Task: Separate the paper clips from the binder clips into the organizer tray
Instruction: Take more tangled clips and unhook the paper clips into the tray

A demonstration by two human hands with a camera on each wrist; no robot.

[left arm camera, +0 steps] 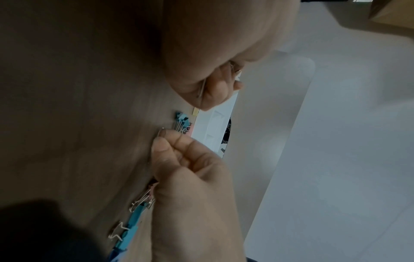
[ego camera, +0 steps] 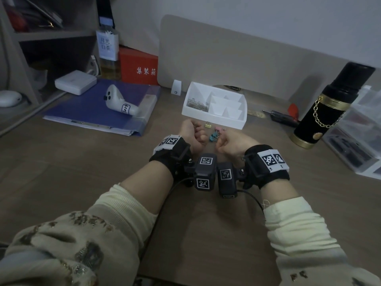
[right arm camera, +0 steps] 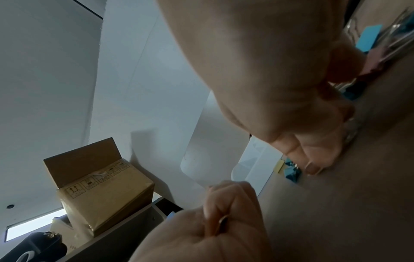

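Both hands sit on the desk (ego camera: 82, 162): left hand (ego camera: 192, 134) clenched around paper clips (left arm camera: 202, 88), right hand (ego camera: 232, 145) pinching a paper clip (left arm camera: 161, 132) off the surface, binder clips (ego camera: 214, 135) between them, just before the organizer tray (ego camera: 216, 118) holding more clips

Head cam: high, looks fwd and down over both forearms at the table (ego camera: 82, 162); left grip (ego camera: 192, 132) and right grip (ego camera: 231, 144) sit mid-frame, tray (ego camera: 214, 120) just beyond them. Left wrist cam: very close, rolled sideways, low along the table (left arm camera: 67, 106); left grip (left arm camera: 201, 70) at top, right grip (left arm camera: 192, 177) below, clips (left arm camera: 182, 122) between. Right wrist cam: same closeness, rolled opposite way; right grip (right arm camera: 280, 88) top, left grip (right arm camera: 212, 230) bottom. All three share both grips, clips (ego camera: 214, 134) and tray edge.
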